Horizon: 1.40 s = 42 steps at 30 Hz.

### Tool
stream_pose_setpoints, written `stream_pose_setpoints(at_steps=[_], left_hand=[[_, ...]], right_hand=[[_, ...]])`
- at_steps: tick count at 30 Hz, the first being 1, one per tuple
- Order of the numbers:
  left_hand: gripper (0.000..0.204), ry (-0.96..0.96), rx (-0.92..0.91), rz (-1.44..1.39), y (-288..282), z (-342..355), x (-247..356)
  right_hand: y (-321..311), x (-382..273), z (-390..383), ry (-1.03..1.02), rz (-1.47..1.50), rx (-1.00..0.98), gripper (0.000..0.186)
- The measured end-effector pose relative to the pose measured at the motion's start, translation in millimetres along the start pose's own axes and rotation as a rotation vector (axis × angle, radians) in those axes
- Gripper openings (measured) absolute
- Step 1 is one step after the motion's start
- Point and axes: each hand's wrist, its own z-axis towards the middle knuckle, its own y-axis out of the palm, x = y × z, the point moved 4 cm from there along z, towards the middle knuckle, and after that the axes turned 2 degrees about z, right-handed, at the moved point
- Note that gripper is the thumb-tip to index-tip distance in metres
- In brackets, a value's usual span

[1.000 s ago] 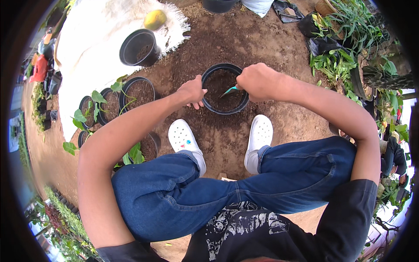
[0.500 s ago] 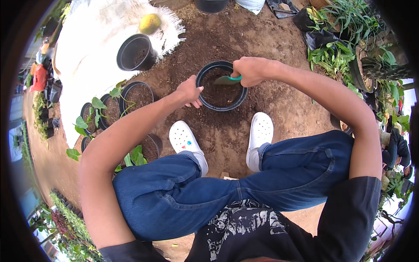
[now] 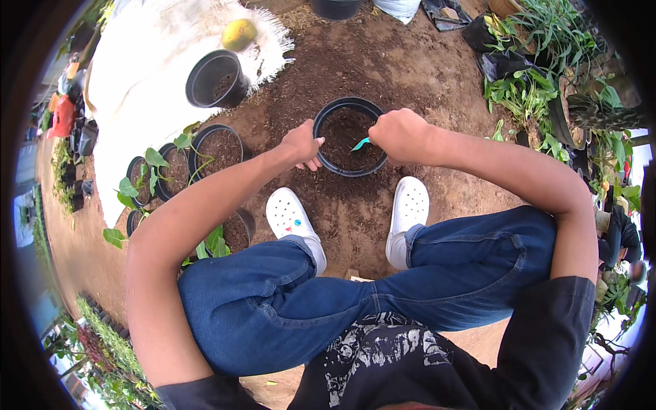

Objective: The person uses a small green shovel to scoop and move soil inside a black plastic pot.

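Note:
A round black plant pot [image 3: 349, 172] with dark soil [image 3: 339, 140] inside stands on the ground beyond my feet. My left hand [image 3: 303, 143] grips its left rim, the thumb lying over the edge and the fingers against the outer wall. In a closed fist at the right rim, my right hand [image 3: 402, 137] holds a small green hand trowel [image 3: 361, 143]. The trowel's blade dips into the pot and points left, its tip at the soil. The fist hides its handle.
Left of me stand several soil-filled pots [image 3: 218, 152], some with leafy seedlings [image 3: 156, 158]. A black pot [image 3: 216, 77] and a yellow-green fruit [image 3: 239, 34] sit by a white woven sheet [image 3: 147, 61]. Green plants [image 3: 521, 99] line the right side. My white clogs [image 3: 292, 217] flank the middle ground.
My right hand has come down and toward me along the pot's right rim. The trowel's blade has tilted, and less of it shows. My left hand stays on the rim.

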Motion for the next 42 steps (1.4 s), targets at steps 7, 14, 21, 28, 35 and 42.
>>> stream_pose_setpoints(at_steps=[7, 14, 21, 28, 35, 42], left_hand=[[0.034, 0.001, -0.008, -0.019, -1.9, 2.9, -3.1], [0.034, -0.005, -0.011, -0.007, -2.1, 8.2, -7.4], [0.032, -0.008, -0.048, 0.012, -4.2, 9.8, 0.1], [0.031, 0.010, -0.016, 0.025, -5.3, 8.2, -7.3], [0.033, 0.016, -0.034, 0.043, -4.0, 3.9, -0.8], [0.032, 0.023, -0.034, 0.045, -6.6, 6.8, 2.1]], right_hand=[[9.4, -1.1, -0.2, 0.015, -0.040, 0.130, 0.007], [-18.0, -4.5, -8.7, 0.046, -0.043, 0.210, 0.004], [3.9, -7.6, 7.6, -0.005, -0.023, 0.048, 0.011], [-36.8, -9.1, -11.9, -0.053, -0.048, 0.075, 0.011], [-7.2, -7.8, -3.1, -0.016, -0.043, 0.048, 0.009], [-14.1, -0.3, -0.3, 0.068, 0.046, 0.076, 0.014]])
